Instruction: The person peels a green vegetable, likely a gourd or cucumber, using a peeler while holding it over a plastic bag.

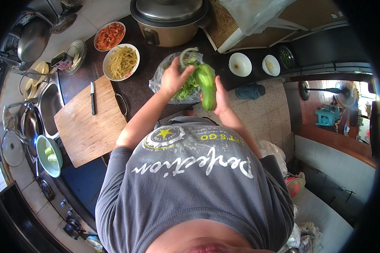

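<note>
My right hand point(222, 97) grips a green cucumber-like gourd point(206, 87), held tilted with its upper part partly peeled. My left hand point(173, 79) is beside the gourd's upper end, its thumb and index finger spread. Close to these fingers curls a pale green strip point(183, 57), probably peel; whether they touch it is unclear. Below both hands, a clear plastic bag point(158, 74) with leafy green scraps point(188, 88) lies at the counter's edge. On a wooden cutting board point(79, 132) to the left rests a small black-handled knife point(92, 99).
Shredded yellowish food fills a bowl point(122, 61), near a plate of red food point(110, 36). A rice cooker point(171, 30) stands behind. Two white bowls point(240, 64) point(271, 65) sit right. A pale green basin point(49, 156) holds peeled pieces near the sink point(50, 107).
</note>
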`<state>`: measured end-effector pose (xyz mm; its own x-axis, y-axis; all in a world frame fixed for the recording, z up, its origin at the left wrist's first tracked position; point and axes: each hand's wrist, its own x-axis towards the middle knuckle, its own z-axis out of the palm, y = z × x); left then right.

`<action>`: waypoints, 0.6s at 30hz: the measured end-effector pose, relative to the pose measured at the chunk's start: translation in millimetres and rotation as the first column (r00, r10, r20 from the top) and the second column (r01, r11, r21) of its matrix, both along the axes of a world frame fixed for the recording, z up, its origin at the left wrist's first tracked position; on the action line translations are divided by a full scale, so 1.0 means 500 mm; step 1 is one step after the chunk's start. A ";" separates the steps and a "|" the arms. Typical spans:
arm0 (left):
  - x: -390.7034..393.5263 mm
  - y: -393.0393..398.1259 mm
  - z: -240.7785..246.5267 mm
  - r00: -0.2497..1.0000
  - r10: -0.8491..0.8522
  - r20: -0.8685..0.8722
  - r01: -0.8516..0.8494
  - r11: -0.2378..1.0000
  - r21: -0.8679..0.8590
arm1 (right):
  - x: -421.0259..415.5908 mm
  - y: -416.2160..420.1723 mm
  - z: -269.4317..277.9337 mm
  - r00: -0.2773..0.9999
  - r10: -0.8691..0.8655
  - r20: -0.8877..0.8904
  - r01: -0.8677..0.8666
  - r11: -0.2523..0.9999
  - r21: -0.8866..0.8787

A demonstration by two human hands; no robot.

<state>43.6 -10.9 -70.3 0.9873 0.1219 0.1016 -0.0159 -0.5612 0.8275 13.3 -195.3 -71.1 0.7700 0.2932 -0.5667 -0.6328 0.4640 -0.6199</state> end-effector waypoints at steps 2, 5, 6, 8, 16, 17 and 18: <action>0.003 -0.018 0.018 0.991 -0.136 0.015 0.136 0.965 -0.226 | -0.001 0.008 0.006 1.000 -0.009 0.001 0.009 0.999 -0.042; 0.011 -0.020 0.022 0.995 -0.070 -0.068 0.048 0.959 -0.281 | -0.002 0.008 0.009 1.000 -0.004 0.002 0.004 0.999 -0.034; 0.015 -0.018 0.016 0.999 0.001 -0.040 -0.014 0.942 -0.336 | -0.002 0.007 0.009 1.000 0.001 0.002 -0.001 1.000 -0.019; 0.023 -0.002 -0.013 0.999 0.041 -0.024 -0.044 0.984 -0.171 | -0.002 0.004 0.011 1.000 0.003 -0.005 -0.003 0.996 0.095; -0.025 -0.003 -0.024 0.989 -0.005 0.147 -0.034 0.964 0.262 | 0.009 -0.013 -0.011 1.000 0.008 0.024 -0.016 0.937 0.348; -0.043 -0.012 -0.011 0.978 -0.091 0.190 0.041 0.967 0.251 | 0.010 -0.017 -0.022 1.000 -0.001 0.014 -0.004 0.936 0.351; -0.063 -0.024 0.012 0.953 -0.183 0.240 0.114 0.955 0.275 | 0.011 -0.018 -0.026 1.000 -0.008 0.003 0.006 0.935 0.354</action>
<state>12.0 -22.7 -64.1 0.9267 -0.0880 0.3654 -0.3104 -0.7273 0.6121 18.8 -204.3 -84.1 0.7751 0.4688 -0.4237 -0.6264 0.6583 -0.4174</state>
